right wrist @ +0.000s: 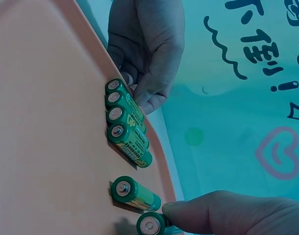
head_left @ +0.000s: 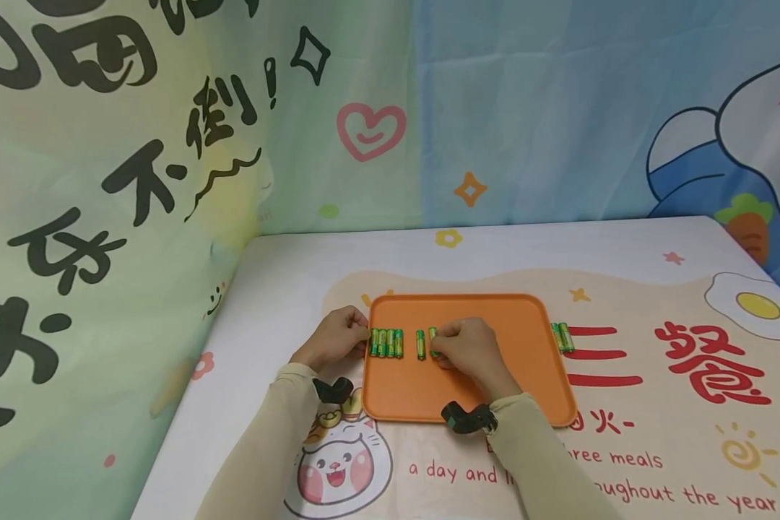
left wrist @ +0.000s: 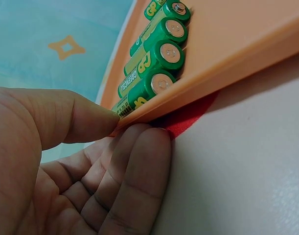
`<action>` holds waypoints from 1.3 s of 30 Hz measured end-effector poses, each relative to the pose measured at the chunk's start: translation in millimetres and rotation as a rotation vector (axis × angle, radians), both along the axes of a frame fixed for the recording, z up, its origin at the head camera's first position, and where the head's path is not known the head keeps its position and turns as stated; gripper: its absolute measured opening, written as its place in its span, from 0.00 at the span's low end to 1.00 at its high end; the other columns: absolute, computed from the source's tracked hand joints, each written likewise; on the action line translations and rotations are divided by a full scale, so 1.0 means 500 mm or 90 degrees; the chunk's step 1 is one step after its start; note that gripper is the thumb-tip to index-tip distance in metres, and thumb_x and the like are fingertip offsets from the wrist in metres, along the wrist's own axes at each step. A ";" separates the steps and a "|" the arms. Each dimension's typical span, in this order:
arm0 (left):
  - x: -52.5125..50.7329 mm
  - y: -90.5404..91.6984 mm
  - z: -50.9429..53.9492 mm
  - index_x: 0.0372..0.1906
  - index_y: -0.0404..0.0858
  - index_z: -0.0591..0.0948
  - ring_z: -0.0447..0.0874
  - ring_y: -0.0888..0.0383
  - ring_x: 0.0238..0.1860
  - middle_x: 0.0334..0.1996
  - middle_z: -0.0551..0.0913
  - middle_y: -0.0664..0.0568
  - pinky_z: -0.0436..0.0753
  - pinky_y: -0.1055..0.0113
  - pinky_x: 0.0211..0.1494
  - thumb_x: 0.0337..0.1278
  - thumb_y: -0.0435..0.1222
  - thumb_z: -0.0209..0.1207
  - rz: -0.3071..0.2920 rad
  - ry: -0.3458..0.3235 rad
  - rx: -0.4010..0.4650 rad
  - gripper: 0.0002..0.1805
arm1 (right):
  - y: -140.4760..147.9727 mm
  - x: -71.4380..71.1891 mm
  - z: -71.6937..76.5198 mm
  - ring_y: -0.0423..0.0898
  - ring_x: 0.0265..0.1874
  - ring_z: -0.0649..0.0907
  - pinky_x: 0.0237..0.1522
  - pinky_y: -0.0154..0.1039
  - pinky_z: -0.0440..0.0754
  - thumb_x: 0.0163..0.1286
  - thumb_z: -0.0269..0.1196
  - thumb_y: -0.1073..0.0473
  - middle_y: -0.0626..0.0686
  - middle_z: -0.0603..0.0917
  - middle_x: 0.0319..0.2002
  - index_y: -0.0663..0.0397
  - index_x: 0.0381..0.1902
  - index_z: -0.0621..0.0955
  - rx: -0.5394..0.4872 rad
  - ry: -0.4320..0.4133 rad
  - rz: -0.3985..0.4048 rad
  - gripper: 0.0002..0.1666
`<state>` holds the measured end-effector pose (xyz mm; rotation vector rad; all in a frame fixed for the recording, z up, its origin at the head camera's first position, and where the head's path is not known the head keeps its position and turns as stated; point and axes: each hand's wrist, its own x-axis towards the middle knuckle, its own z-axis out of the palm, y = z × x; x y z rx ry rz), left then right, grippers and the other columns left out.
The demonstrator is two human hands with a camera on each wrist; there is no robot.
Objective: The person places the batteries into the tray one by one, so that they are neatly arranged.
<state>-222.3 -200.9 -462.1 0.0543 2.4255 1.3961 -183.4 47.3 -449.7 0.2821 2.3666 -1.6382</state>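
Note:
Green GP batteries lie side by side in a row along the left side of an orange tray. My left hand pinches the tray's left rim beside them; the left wrist view shows its thumb above the rim and fingers below. A single battery lies apart, to the right of the row. Just right of that one, my right hand pinches another battery between thumb and fingers. The right fingers are mostly hidden in the right wrist view, where the thumb shows.
Two or so more green batteries lie on the printed tablecloth just past the tray's right edge. Printed curtains hang behind the table and to its left. Dark wrist mounts sit at both cuffs.

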 end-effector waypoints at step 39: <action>-0.001 -0.002 -0.007 0.43 0.33 0.77 0.84 0.57 0.31 0.33 0.81 0.47 0.86 0.65 0.37 0.67 0.31 0.56 -0.002 0.004 0.007 0.05 | -0.011 -0.001 0.005 0.44 0.27 0.86 0.32 0.37 0.87 0.65 0.66 0.65 0.54 0.89 0.31 0.59 0.35 0.91 0.043 0.010 0.024 0.07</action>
